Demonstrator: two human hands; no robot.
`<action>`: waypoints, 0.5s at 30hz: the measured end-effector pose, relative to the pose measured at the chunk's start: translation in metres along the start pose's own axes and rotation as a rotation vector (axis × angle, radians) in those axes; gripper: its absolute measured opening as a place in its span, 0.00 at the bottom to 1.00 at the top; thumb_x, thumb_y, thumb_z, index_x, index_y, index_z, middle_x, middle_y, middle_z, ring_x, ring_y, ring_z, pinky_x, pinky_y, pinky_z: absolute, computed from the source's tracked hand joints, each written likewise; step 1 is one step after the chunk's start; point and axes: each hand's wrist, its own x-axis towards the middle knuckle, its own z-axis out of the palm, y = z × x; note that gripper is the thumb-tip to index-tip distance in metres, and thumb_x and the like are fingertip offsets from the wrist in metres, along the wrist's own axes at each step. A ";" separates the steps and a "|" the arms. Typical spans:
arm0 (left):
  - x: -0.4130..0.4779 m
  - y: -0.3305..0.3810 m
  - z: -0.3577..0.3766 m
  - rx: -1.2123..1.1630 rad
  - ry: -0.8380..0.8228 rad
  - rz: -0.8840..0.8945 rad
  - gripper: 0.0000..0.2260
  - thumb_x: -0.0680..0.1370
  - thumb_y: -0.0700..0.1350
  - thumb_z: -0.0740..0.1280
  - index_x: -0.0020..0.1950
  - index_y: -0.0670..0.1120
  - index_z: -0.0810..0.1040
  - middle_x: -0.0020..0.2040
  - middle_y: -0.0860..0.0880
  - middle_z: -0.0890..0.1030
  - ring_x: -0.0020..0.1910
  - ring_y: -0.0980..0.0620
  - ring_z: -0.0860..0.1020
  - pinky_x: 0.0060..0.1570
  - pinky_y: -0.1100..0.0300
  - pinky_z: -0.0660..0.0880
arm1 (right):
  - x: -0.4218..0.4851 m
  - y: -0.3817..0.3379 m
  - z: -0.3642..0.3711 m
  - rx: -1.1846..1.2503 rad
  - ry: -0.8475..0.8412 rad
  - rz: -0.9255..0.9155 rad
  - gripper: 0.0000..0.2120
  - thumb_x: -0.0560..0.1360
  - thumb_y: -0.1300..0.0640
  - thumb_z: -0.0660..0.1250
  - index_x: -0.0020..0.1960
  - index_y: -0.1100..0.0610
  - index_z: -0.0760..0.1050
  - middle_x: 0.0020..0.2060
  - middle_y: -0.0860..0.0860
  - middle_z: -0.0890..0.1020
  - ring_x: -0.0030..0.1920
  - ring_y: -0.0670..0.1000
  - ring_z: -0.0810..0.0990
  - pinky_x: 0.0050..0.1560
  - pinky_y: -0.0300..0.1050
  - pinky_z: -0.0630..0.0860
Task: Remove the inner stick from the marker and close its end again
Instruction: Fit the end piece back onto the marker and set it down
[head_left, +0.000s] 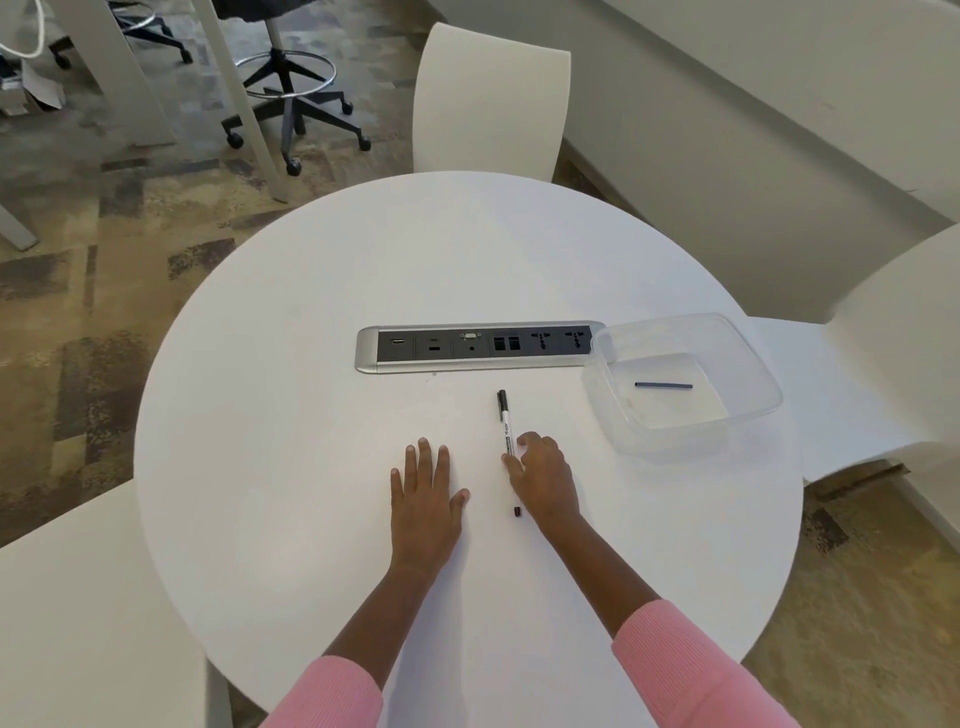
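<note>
Reading the marker (506, 436) as light, stiff and slick, lying on the table (311, 415) toward twelve o'clock; my right hand (543, 475) loosely touches its barrel, left hand (426, 493) open flat; I'd pinch mid-barrel.

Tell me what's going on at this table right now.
A person sits at a round white table. Their left hand lies flat on it, while the right hand rests on a marker lying there. A thin dark stick, probably the marker's insert, lies in the clear plastic container to the right.
</note>
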 end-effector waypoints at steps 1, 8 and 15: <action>0.001 0.000 0.000 -0.008 0.002 0.006 0.26 0.81 0.53 0.48 0.75 0.45 0.43 0.77 0.42 0.42 0.76 0.44 0.43 0.73 0.48 0.44 | 0.000 0.002 -0.002 0.005 0.005 -0.006 0.13 0.76 0.57 0.62 0.58 0.63 0.71 0.53 0.62 0.76 0.53 0.61 0.77 0.53 0.51 0.73; 0.010 0.005 -0.004 -0.025 0.034 0.031 0.26 0.81 0.53 0.48 0.75 0.46 0.44 0.77 0.43 0.44 0.76 0.44 0.44 0.73 0.49 0.45 | 0.005 0.026 -0.019 -0.114 0.092 -0.126 0.13 0.76 0.61 0.60 0.60 0.62 0.70 0.56 0.62 0.74 0.58 0.60 0.72 0.55 0.52 0.72; 0.018 0.012 -0.002 -0.031 0.045 0.017 0.26 0.81 0.54 0.49 0.75 0.45 0.46 0.77 0.42 0.46 0.76 0.44 0.45 0.73 0.48 0.45 | 0.011 0.047 -0.021 -0.270 0.115 -0.273 0.18 0.78 0.60 0.58 0.67 0.63 0.66 0.66 0.64 0.69 0.68 0.61 0.66 0.64 0.57 0.68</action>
